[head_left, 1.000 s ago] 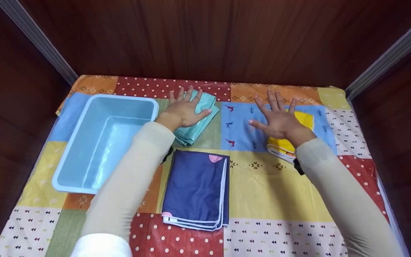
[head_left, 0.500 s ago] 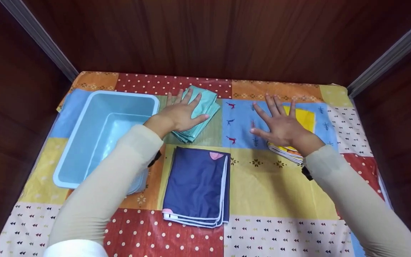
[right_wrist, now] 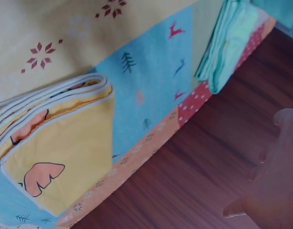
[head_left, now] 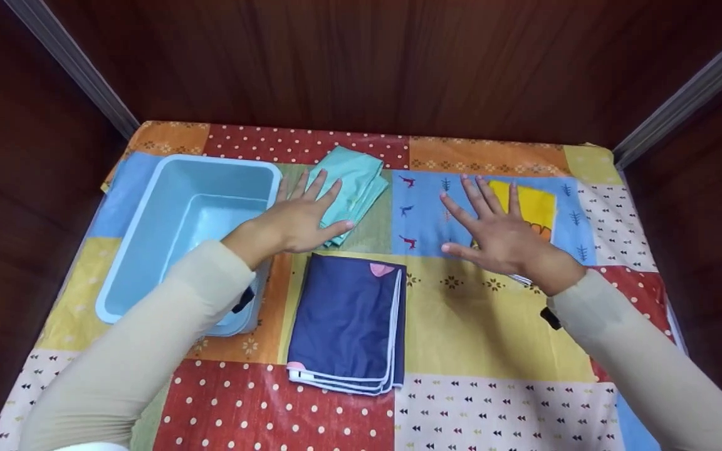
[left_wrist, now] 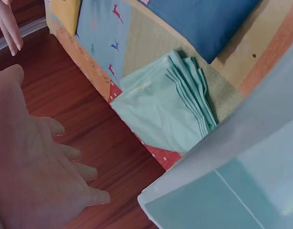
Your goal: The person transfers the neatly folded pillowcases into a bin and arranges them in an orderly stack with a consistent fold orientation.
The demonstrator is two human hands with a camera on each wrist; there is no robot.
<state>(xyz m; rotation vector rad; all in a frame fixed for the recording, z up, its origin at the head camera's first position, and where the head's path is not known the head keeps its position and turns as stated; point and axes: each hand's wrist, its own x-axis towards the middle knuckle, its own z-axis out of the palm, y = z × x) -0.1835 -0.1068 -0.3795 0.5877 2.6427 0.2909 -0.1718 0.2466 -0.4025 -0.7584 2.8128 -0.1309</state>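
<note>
Fingers spread, my left hand (head_left: 295,222) hovers above the table between the blue tub and a folded mint-green cloth (head_left: 355,169). In the left wrist view that cloth (left_wrist: 160,102) lies apart from the hand, its layered folds showing. My right hand (head_left: 502,241), also spread and holding nothing, is raised over a folded yellow cloth (head_left: 536,203) and hides part of it. The right wrist view shows the yellow cloth (right_wrist: 65,152) with white edging and orange shapes. A folded navy cloth (head_left: 348,319) with white edging and pink patches lies at centre front.
A light blue plastic tub (head_left: 107,300) stands on the left, partly behind my left forearm. A patchwork-patterned tablecloth (head_left: 492,344) covers the table. Dark wood panels (head_left: 361,62) rise at the back and both sides.
Both hands have drawn back towards me, the left also moving leftwards over the tub's edge and the right slightly rightwards. The cloths and tub stay in place; the view shifts slightly.
</note>
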